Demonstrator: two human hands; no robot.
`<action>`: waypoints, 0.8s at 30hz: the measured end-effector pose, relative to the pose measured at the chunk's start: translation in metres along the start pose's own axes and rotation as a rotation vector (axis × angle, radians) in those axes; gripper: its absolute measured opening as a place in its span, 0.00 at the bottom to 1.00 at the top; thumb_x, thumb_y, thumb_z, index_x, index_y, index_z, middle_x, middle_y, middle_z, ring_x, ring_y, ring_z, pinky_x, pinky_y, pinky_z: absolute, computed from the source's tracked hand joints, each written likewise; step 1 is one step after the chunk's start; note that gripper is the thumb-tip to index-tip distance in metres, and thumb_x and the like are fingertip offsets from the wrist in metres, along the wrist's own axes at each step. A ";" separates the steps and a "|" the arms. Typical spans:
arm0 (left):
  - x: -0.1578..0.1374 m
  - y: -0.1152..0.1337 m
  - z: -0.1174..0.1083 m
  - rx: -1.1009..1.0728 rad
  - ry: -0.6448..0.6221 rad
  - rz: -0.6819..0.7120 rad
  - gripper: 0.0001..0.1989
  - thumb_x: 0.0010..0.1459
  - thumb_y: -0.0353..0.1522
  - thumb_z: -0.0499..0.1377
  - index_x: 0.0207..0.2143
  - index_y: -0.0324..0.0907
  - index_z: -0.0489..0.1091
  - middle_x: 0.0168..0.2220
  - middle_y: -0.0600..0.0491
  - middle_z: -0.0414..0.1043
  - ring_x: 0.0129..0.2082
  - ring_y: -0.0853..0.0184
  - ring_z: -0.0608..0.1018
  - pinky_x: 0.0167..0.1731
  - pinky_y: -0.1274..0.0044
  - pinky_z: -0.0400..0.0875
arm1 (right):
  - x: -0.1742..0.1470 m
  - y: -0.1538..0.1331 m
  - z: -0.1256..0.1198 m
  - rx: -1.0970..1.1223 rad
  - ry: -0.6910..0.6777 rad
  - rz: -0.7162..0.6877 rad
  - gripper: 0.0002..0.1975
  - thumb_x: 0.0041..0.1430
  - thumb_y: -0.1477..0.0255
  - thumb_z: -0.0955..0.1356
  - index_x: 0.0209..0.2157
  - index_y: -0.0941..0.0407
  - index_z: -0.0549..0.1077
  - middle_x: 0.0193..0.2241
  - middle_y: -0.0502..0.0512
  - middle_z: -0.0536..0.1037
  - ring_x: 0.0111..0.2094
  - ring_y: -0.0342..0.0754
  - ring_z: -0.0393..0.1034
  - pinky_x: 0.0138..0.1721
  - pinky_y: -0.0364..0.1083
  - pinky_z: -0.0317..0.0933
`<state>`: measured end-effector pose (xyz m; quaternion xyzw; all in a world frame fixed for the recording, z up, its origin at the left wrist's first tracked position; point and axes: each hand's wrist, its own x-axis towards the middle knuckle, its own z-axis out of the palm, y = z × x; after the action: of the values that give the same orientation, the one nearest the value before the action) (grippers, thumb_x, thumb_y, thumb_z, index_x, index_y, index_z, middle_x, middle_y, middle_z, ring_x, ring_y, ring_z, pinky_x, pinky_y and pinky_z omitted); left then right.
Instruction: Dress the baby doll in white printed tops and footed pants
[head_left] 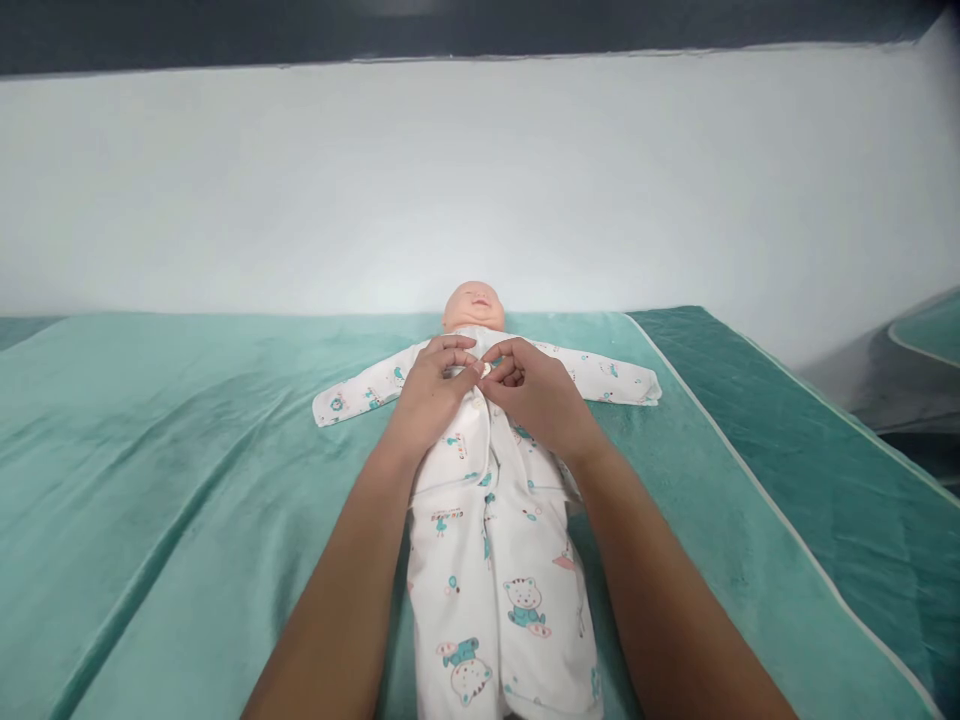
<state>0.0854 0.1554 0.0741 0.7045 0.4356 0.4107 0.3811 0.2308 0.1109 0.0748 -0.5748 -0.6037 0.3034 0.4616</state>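
Observation:
A baby doll (474, 308) lies on its back, head at the far end, in a white printed jacket (459, 450) with both sleeves stretched out sideways. White printed trousers (450, 560) cover its legs. At the chest, my left hand (439, 385) pinches the jacket's front edge between thumb and fingers. My right hand (536, 385) pinches the same spot from the other side, its fingertips close to my left thumb. A small pale button (486, 370) shows between the fingertips. Below the hands the jacket's front edges lie apart toward the waist.
A light green blanket (187, 450) with a few creases lies under the doll. Darker green cloth (825, 480) runs along the right side. A white wall (300, 190) rises behind the doll's head.

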 end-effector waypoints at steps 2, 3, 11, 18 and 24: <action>0.000 -0.001 -0.002 -0.036 -0.015 -0.013 0.08 0.55 0.34 0.58 0.25 0.44 0.73 0.54 0.53 0.70 0.55 0.59 0.71 0.58 0.67 0.60 | -0.001 0.000 0.000 -0.013 -0.006 -0.003 0.11 0.52 0.70 0.68 0.40 0.51 0.72 0.28 0.47 0.76 0.26 0.42 0.66 0.26 0.42 0.59; 0.000 -0.001 -0.002 -0.043 -0.021 -0.021 0.08 0.55 0.34 0.58 0.25 0.45 0.73 0.55 0.53 0.69 0.56 0.59 0.71 0.58 0.67 0.60 | -0.001 0.000 0.000 -0.022 -0.006 -0.005 0.12 0.52 0.70 0.68 0.41 0.51 0.72 0.28 0.47 0.76 0.26 0.43 0.66 0.27 0.42 0.59; -0.001 -0.004 0.000 -0.050 0.056 -0.001 0.03 0.55 0.33 0.60 0.29 0.44 0.69 0.56 0.52 0.69 0.57 0.61 0.70 0.57 0.69 0.60 | -0.006 -0.006 -0.002 -0.195 -0.007 -0.013 0.11 0.53 0.69 0.67 0.40 0.52 0.67 0.31 0.49 0.75 0.31 0.46 0.68 0.31 0.45 0.58; -0.002 -0.004 -0.001 -0.052 0.052 0.020 0.06 0.54 0.30 0.59 0.36 0.46 0.71 0.53 0.52 0.72 0.54 0.63 0.72 0.57 0.69 0.61 | -0.024 -0.031 -0.004 -0.631 -0.076 0.043 0.13 0.56 0.71 0.65 0.22 0.53 0.55 0.20 0.49 0.67 0.21 0.44 0.53 0.25 0.46 0.44; -0.008 0.006 -0.011 -0.030 -0.020 0.027 0.03 0.55 0.32 0.58 0.32 0.45 0.72 0.45 0.53 0.75 0.46 0.64 0.75 0.48 0.72 0.66 | -0.020 -0.026 -0.012 -0.429 -0.157 0.012 0.17 0.58 0.71 0.63 0.18 0.54 0.53 0.16 0.46 0.57 0.20 0.42 0.47 0.25 0.46 0.41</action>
<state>0.0752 0.1483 0.0818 0.7088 0.4159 0.4152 0.3902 0.2288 0.0854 0.0984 -0.6379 -0.6852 0.2146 0.2785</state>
